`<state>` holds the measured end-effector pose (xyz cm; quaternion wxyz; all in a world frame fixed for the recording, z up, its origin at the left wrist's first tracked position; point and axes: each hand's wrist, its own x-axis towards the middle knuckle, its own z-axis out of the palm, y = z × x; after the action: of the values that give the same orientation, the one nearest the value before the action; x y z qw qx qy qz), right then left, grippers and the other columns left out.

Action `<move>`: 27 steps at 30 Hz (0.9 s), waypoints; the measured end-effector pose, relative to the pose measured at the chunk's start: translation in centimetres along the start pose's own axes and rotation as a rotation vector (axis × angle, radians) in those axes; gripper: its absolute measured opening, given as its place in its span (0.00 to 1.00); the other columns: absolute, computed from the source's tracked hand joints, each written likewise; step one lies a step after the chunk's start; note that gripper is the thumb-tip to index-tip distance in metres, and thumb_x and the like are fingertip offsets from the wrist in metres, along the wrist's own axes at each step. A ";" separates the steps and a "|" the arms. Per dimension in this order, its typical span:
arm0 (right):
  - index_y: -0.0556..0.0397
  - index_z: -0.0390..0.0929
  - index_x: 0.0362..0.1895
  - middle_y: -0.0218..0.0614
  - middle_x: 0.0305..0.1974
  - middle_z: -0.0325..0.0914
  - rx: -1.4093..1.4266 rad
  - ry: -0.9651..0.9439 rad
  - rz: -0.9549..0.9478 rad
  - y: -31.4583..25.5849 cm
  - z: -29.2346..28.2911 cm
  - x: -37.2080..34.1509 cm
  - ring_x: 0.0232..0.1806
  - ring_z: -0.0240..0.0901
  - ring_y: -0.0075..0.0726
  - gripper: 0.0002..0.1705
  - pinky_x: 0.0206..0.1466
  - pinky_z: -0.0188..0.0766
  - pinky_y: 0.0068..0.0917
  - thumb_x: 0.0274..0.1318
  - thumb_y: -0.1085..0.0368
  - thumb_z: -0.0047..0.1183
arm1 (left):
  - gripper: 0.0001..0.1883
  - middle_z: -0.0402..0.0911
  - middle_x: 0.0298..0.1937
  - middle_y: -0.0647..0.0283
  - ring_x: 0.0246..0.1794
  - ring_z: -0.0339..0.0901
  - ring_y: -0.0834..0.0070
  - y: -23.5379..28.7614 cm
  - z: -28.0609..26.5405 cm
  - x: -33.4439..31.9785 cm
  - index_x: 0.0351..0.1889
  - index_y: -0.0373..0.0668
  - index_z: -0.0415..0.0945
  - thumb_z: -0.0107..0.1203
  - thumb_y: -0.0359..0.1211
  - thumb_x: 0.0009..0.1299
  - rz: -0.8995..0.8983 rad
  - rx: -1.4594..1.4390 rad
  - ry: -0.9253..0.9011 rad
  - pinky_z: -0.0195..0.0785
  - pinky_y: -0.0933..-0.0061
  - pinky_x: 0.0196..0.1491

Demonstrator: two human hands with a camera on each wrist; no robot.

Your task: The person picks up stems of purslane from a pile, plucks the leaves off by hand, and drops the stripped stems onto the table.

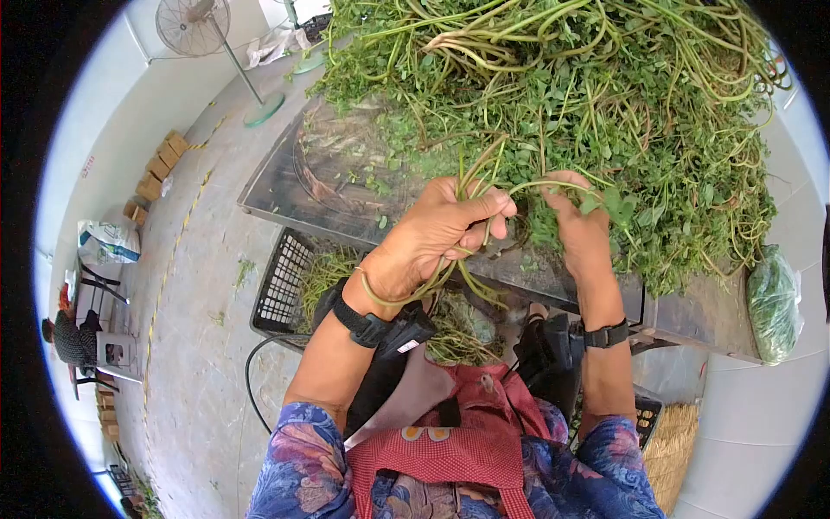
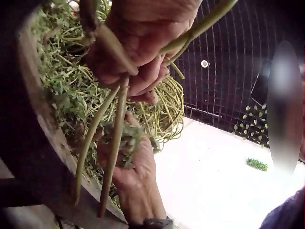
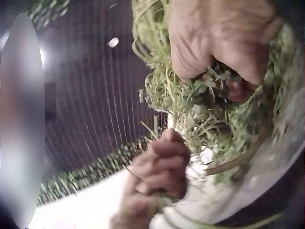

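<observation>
Your left hand (image 1: 439, 223) grips several long, smooth green stems (image 2: 114, 143), apparently keeping them bunched; exact count unclear. Your right hand (image 1: 584, 229) holds leafy green sprig (image 3: 202, 87), probably steadying leafy end. Two hands; one large tangled green heap (image 1: 648, 104), far right on dark, worn counter (image 1: 346, 208), within reach.

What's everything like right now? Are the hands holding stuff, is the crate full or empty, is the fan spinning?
Left hand: curled round long stems
Right hand: gripping a leafy sprig
Heap of greens: tangled, piled on the table
Table: scattered with leaf bits
Black crate: stems inside; can't tell how full
Plastic bag: green stuff inside
Fan: standing; can't tell if spinning
</observation>
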<state>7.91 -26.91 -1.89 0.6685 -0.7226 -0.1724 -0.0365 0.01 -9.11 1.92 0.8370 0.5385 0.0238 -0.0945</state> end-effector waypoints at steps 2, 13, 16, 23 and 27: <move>0.54 0.76 0.38 0.32 0.35 0.78 0.398 -0.007 0.215 -1.0 0.0 -0.4 0.34 0.74 0.29 0.10 0.40 0.72 0.25 0.50 0.65 0.55 | 0.11 0.75 0.21 0.64 0.09 0.58 0.90 0.0 -0.1 0.1 0.36 0.32 0.75 0.54 0.34 0.66 -0.003 -0.021 -0.006 0.43 0.89 0.08; 0.53 0.76 0.38 0.31 0.34 0.77 0.942 -0.088 0.411 -1.9 0.9 -0.9 0.34 0.75 0.30 0.11 0.38 0.74 0.27 0.51 0.64 0.57 | 0.11 0.75 0.21 0.64 0.08 0.57 0.90 0.0 0.0 0.1 0.36 0.32 0.75 0.55 0.34 0.66 -0.021 -0.051 0.008 0.42 0.89 0.07; 0.54 0.76 0.38 0.31 0.34 0.76 0.783 -0.126 0.309 -0.9 0.5 -0.5 0.35 0.73 0.28 0.10 0.39 0.72 0.27 0.52 0.64 0.58 | 0.11 0.75 0.20 0.64 0.08 0.57 0.90 0.1 0.1 0.0 0.37 0.32 0.75 0.55 0.34 0.66 -0.025 -0.041 0.010 0.42 0.89 0.07; 0.53 0.76 0.36 0.29 0.33 0.76 0.362 -0.093 0.186 -2.1 1.7 -1.5 0.34 0.68 0.23 0.08 0.40 0.64 0.23 0.52 0.65 0.58 | 0.12 0.74 0.18 0.66 0.07 0.58 0.88 -0.6 0.4 0.3 0.25 0.39 0.73 0.58 0.37 0.64 0.036 0.090 0.044 0.43 0.86 0.08; 0.53 0.77 0.37 0.29 0.33 0.76 0.444 -0.086 0.180 -2.6 2.3 -1.0 0.35 0.67 0.21 0.08 0.42 0.63 0.24 0.52 0.66 0.58 | 0.12 0.70 0.16 0.70 0.08 0.56 0.89 -0.1 0.4 -0.1 0.27 0.39 0.74 0.60 0.38 0.63 0.064 0.079 0.038 0.41 0.86 0.09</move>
<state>5.75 -24.77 0.05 0.8034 -0.5714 -0.1392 0.0928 -0.13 -9.51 2.05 0.8171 0.5732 0.0184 -0.0582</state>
